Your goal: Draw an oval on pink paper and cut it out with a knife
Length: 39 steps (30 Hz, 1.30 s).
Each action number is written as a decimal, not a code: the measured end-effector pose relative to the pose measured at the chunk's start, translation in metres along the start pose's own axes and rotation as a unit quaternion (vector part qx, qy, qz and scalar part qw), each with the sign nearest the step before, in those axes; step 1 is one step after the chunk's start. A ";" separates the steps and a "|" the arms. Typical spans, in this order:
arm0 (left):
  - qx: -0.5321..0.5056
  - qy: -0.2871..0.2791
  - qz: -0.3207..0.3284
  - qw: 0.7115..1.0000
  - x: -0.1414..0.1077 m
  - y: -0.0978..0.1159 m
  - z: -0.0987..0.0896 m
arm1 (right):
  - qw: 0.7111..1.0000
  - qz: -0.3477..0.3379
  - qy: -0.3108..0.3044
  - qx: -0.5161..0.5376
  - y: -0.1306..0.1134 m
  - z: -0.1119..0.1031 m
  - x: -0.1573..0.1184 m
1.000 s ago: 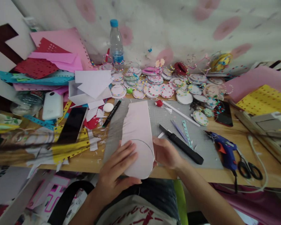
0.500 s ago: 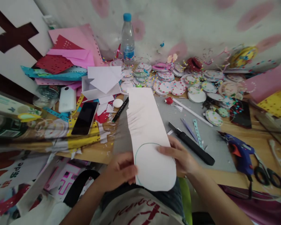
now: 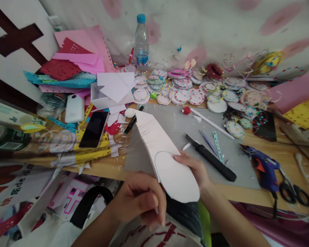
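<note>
A long white card (image 3: 157, 132) slants over the table's front edge, its near end cut in a rounded shape and marked with a curved green line. My right hand (image 3: 193, 168) grips its right side, thumb on top and fingers underneath. Just off the card's near left edge is my left hand (image 3: 144, 199), its fingers loosely curled and apart, with nothing visible in them. Beyond the card's far end lie a black marker (image 3: 130, 125) and a white round piece (image 3: 129, 113). A black utility knife (image 3: 211, 157) rests on the grey cutting mat (image 3: 167, 116) to the right.
A blue glue gun (image 3: 266, 168) and scissors (image 3: 295, 192) lie at the right. Decorated white discs (image 3: 181, 96) line the back near a plastic bottle (image 3: 141, 43). On the left are a phone (image 3: 94, 129), a white box (image 3: 98, 96) and stacked coloured sheets (image 3: 74, 58).
The card has turned, its far end swinging left and toward me, the rounded end shifting right. My left hand has let go of its left edge and curled; my right hand keeps its hold.
</note>
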<state>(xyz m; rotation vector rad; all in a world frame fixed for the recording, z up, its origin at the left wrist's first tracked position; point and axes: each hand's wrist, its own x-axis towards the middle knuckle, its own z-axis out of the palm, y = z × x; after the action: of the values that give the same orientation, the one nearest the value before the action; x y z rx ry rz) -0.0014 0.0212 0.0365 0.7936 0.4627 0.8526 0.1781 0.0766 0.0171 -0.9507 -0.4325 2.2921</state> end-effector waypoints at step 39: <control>0.112 0.082 -0.054 0.989 0.002 -0.015 -0.015 | 0.999 -0.019 -0.037 -0.020 -0.006 -0.006 -0.009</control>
<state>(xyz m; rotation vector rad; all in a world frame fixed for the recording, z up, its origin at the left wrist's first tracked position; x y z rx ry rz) -0.0027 0.0229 0.0151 0.8998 0.7509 0.7755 0.1899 0.0763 0.0205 -0.8726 -0.5253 2.2975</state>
